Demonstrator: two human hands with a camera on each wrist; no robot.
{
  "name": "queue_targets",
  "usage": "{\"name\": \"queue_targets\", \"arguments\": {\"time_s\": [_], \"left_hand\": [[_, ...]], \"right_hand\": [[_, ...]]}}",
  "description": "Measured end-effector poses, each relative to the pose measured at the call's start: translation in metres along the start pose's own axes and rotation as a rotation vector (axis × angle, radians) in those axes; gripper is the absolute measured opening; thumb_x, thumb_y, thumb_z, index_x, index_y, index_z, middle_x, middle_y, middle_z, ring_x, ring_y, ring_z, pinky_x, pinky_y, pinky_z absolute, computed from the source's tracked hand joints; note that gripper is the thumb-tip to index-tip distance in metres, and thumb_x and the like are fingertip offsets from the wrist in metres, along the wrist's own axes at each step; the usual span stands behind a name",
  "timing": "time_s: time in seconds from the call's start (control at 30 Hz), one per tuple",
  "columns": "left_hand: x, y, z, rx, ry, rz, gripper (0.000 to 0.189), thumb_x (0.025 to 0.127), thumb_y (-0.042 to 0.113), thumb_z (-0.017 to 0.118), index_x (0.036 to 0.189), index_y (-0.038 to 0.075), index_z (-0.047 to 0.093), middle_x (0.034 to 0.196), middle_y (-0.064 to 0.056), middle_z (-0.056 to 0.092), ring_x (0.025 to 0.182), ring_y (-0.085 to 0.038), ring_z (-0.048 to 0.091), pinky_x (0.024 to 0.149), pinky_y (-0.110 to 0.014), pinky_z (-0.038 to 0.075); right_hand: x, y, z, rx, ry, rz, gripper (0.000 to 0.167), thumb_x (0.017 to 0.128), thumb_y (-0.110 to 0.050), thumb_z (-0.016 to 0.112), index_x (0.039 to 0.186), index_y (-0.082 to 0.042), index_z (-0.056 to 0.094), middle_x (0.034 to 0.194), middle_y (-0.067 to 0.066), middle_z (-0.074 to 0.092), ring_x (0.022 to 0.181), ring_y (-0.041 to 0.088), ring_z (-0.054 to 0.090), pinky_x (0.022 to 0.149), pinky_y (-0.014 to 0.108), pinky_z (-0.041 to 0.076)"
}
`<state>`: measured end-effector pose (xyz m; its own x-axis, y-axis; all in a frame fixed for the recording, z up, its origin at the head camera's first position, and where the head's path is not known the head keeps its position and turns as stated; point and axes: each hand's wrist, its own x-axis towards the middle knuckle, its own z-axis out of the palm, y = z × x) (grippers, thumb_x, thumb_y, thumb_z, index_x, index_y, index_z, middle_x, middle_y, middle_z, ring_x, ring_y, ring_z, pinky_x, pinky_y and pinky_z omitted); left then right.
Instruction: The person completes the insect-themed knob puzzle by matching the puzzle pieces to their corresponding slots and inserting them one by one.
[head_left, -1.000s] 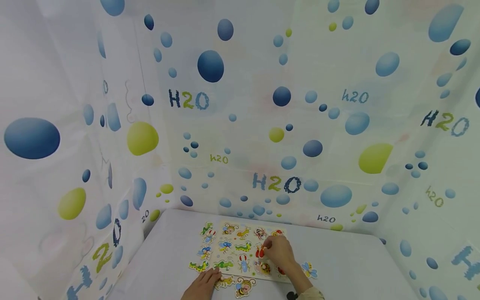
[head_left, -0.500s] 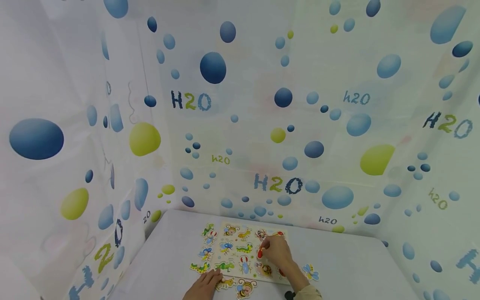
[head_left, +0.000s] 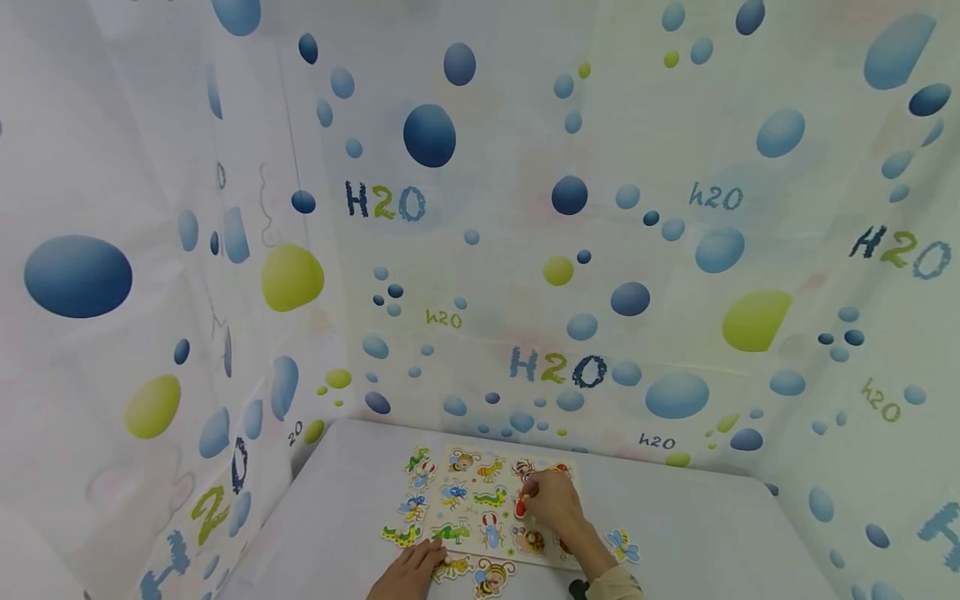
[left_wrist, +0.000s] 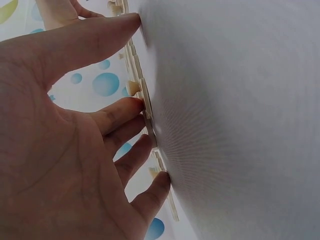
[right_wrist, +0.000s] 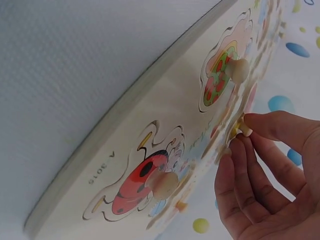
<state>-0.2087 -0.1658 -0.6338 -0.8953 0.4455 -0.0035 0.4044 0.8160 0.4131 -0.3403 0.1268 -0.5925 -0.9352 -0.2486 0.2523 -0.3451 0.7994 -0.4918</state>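
Observation:
A pale wooden puzzle board (head_left: 506,483) with cartoon insect pieces lies on the white table. My right hand (head_left: 557,504) is over its right side, thumb and fingertips pinching the knob of a red-winged insect puzzle piece (head_left: 521,504). Seen edge-on in the right wrist view, that piece is mostly hidden; whether it sits flush cannot be told. My left hand (head_left: 408,571) rests at the board's near left corner, fingers loosely bent, fingertips (left_wrist: 162,177) down beside the piece edges and gripping nothing. A yellow ant piece (head_left: 452,568) lies beside it.
Loose pieces lie around the board: a green-and-yellow caterpillar (head_left: 401,535) and several others on the left, a bee (head_left: 492,577) in front, a blue-winged insect (head_left: 622,546) on the right. A ladybug (right_wrist: 140,175) and a snail (right_wrist: 220,75) sit in the board. Patterned curtains surround the table.
My right hand has turned slightly at the red-winged piece, and its fingers cover more of it than a second ago. The left hand stays put; the head view has shifted a little.

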Motion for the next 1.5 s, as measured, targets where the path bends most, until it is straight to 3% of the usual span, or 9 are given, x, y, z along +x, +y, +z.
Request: {"name": "queue_targets", "arguments": {"time_s": [0.67,1.17,1.5], "left_hand": [[-0.0007,0.0012,0.0002,0.004,0.003,-0.008,0.093,0.088,0.079,0.060,0.146,0.006,0.055,0.154,-0.016,0.051,0.141,-0.038,0.048,0.115,-0.050,0.044],[-0.0017,0.0016,-0.0009,0.005,-0.006,-0.006,0.092,0.090,0.077,0.061,0.146,0.004,0.054,0.154,-0.017,0.051,0.142,-0.039,0.048,0.114,-0.050,0.044],[-0.0031,0.0072,-0.0055,-0.021,-0.017,-0.056,0.098,0.085,0.081,0.062,0.147,0.007,0.054,0.156,-0.015,0.050,0.143,-0.038,0.046,0.114,-0.050,0.044]], "right_hand": [[0.0013,0.0023,0.0057,-0.002,-0.025,0.049,0.015,0.082,-0.004,0.081,0.077,-0.014,0.071,0.070,-0.007,0.058,0.065,0.010,0.051,0.055,0.025,0.045],[0.0013,0.0059,0.0093,0.011,-0.012,0.010,0.011,0.080,-0.005,0.081,0.079,-0.013,0.073,0.072,-0.006,0.061,0.065,0.009,0.052,0.055,0.026,0.047],[-0.0002,0.0055,0.0071,0.027,-0.027,0.023,0.007,0.082,-0.004,0.079,0.084,-0.010,0.076,0.076,-0.005,0.064,0.069,0.009,0.054,0.059,0.027,0.049]]}}
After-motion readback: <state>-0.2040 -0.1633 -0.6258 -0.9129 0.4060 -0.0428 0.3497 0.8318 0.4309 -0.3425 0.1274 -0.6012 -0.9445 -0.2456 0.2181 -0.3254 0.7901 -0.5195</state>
